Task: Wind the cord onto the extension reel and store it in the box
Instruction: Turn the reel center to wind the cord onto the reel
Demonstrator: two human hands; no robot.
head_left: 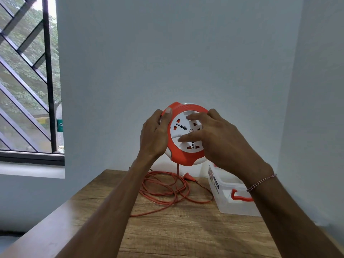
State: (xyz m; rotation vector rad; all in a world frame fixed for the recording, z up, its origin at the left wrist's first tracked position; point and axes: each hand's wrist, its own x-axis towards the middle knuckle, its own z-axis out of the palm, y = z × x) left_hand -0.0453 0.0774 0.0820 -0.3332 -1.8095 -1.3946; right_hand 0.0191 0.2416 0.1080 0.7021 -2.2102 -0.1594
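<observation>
Pale blue walls and a barred window back the wooden table in front of you. You hold the extension reel up above it, face toward you. Your left hand grips its left rim, thumb curled over the orange edge. Your right hand lies on the white socket face, fingers spread and pressing. The orange cord hangs from the reel and lies looped on the table, just left of the clear box.

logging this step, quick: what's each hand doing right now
Left hand: closed, its grip round the rim of the reel, held up off the table.
Right hand: open, straight fingers pressing on the reel's white face.
</observation>
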